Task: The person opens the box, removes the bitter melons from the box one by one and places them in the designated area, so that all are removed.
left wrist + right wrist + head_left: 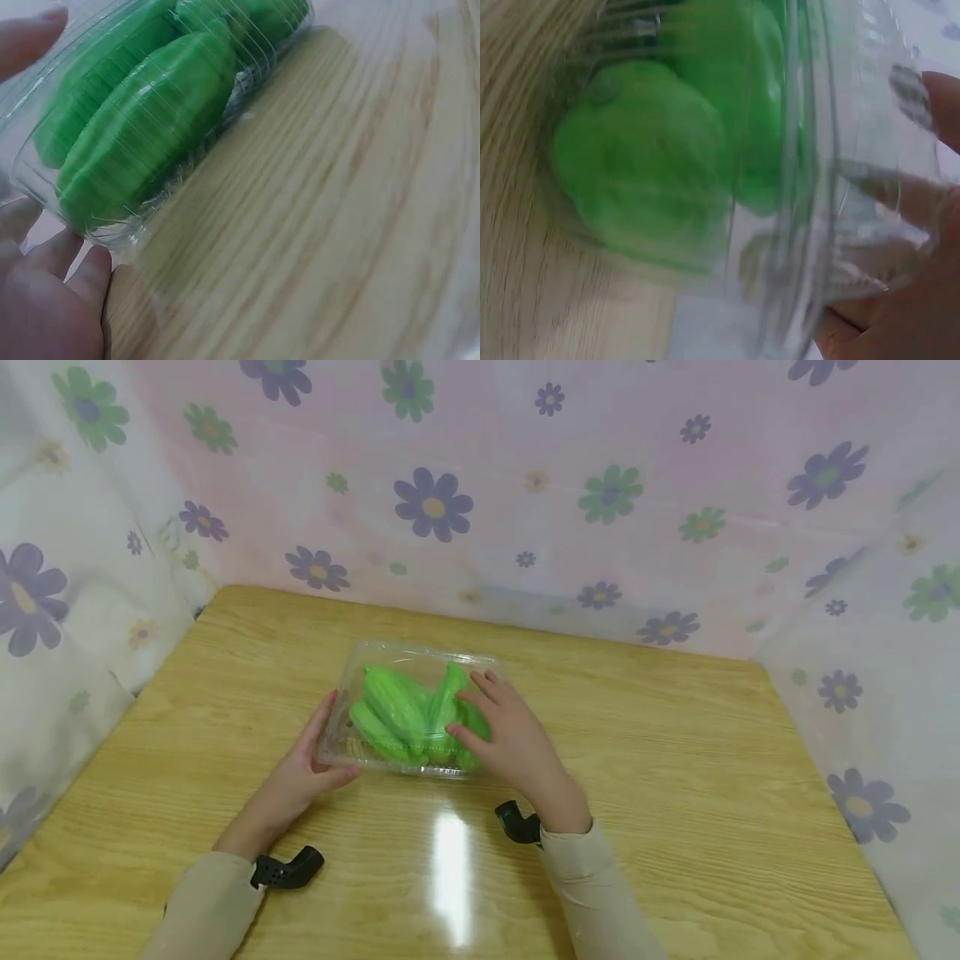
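A clear plastic clamshell box (345, 745) sits near the middle of the table, its lid down. Inside it lie several green ridged pieces (396, 703), long and tapered like gourds or star fruit. My left hand (303, 772) holds the box's left end, thumb at the front corner and fingers along the side. In the left wrist view, the fingers (56, 255) press against the plastic wall. My right hand (521, 739) lies over the lid's right part with fingers spread and bent slightly, covering some of the green. Its fingers (907, 199) show through the clear lid in the right wrist view.
The box stands on a wood-grain table (675, 793). Flower-print cloth (510, 468) hangs behind the table and at both sides. Black wrist cameras (288, 868) sit on both wrists, near the beige sleeves (592, 877).
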Demonstrator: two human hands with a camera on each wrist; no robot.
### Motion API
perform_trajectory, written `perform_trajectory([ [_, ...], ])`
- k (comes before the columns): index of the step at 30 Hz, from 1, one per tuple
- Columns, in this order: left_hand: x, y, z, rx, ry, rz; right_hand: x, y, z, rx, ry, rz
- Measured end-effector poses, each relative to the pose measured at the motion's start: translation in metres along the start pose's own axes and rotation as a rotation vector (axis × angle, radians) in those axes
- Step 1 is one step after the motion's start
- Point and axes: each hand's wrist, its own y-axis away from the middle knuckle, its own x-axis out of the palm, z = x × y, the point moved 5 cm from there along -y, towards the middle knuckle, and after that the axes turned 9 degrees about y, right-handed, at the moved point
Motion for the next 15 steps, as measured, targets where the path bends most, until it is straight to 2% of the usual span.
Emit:
perform_trajectory([
  [3,0.000,0.000,0.002,0.001,-0.053,-0.016,0.002,0.001,0.012,-0.059,0.068,-0.016],
  [6,-0.001,-0.003,0.002,0.009,-0.089,-0.020,0.002,0.000,0.021,-0.104,0.089,-0.039],
  [15,-0.005,-0.005,0.005,0.021,-0.067,0.005,0.012,-0.001,0.037,-0.177,0.185,0.000],
])
